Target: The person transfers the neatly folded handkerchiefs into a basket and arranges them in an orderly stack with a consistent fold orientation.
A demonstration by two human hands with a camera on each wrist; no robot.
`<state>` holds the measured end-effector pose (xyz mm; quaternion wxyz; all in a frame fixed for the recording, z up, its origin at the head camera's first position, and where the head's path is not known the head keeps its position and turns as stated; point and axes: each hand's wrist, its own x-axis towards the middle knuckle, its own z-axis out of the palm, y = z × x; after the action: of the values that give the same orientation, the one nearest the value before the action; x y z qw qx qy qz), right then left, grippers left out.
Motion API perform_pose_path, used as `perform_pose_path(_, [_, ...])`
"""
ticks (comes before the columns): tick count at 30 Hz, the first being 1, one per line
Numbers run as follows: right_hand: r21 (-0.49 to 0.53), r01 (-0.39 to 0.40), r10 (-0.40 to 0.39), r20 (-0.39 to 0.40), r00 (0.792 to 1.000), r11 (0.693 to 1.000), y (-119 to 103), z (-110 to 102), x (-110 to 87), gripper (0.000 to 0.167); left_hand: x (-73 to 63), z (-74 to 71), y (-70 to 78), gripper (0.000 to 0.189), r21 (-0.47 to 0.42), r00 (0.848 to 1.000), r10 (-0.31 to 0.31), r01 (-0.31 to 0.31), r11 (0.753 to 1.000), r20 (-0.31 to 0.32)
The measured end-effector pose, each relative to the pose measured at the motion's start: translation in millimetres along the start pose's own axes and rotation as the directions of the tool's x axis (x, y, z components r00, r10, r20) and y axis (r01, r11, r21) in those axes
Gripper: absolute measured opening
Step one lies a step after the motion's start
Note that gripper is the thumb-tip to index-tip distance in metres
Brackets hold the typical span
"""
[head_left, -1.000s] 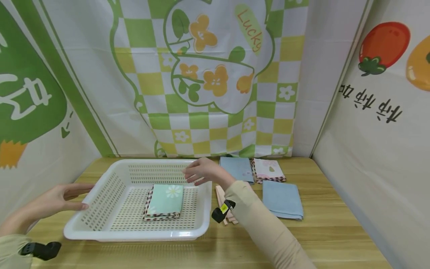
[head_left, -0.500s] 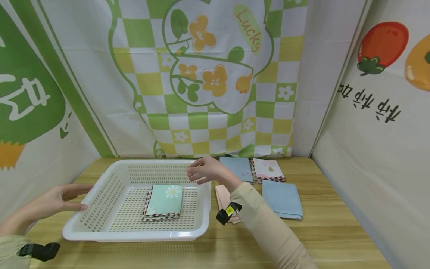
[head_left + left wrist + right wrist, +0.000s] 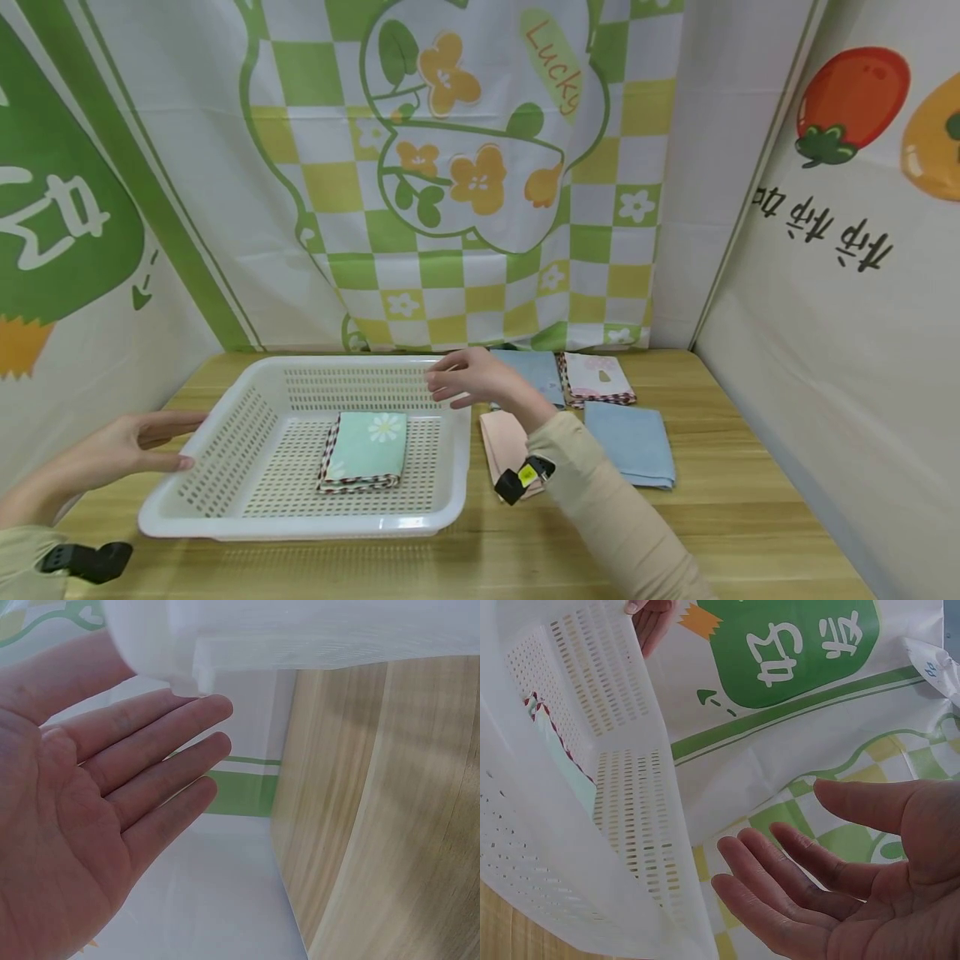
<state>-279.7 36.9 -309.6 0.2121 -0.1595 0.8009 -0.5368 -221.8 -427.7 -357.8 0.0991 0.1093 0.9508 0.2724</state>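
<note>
In the head view a white plastic basket (image 3: 300, 527) with slotted walls stands on the table, holding a folded mint-green cloth (image 3: 369, 446) with a daisy and checked edges. At the basket's left rim is my left hand (image 3: 112, 454); its thumb lies at the rim. The left wrist view has its other fingers (image 3: 157, 761) straight beside the basket's outer wall. My right hand (image 3: 480, 379) hovers over the basket's right rim, fingers loosely bent and holding nothing, as the right wrist view also displays. Partly behind my right wrist, a folded pink cloth (image 3: 502, 442) lies right of the basket.
Right of the basket lie a folded blue cloth (image 3: 630, 446), a grey-blue cloth (image 3: 536, 372) partly behind my right hand, and a white-and-pink cloth (image 3: 600, 375) with checked edges. Printed curtains (image 3: 480, 275) hang behind the wooden table (image 3: 735, 517) and along both sides.
My right hand has drifted slightly to the right above the basket's rim, uncovering more of the pink cloth. My left hand stays at the left rim.
</note>
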Motion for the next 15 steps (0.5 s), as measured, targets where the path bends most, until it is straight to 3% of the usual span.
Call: perform_pose_path(15, [0.003, 0.025, -0.025, -0.012, 1.000, 1.000, 2.6, -9.5, -9.4, 0.039, -0.9, -0.6, 0.8, 0.076, -0.034, 0.999, -0.026, 0.027, 0.999, 0.027])
